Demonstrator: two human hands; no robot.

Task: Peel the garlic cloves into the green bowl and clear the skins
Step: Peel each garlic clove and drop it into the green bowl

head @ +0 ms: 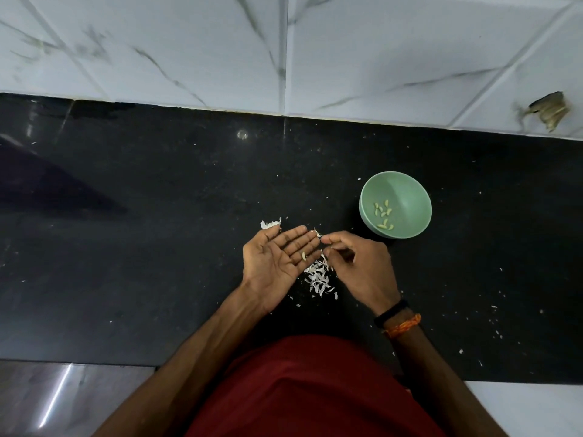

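black counter (157, 247) | green bowl (410, 190) right of centre | skins (318, 279) piled centre, flecks scattered

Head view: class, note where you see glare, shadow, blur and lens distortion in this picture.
Head view: glare spots on the black counter at far left and near the wall; a dark shadow wedge on its left; wall tiles blurred at upper left; the wall-counter edge slopes, wide-angle distortion; bowl, skins and hands sharp.

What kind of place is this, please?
Most likely a home kitchen: a black stone counter against a white marble-pattern tiled wall, with a green bowl of peeled cloves and a pile of garlic skins on the counter.
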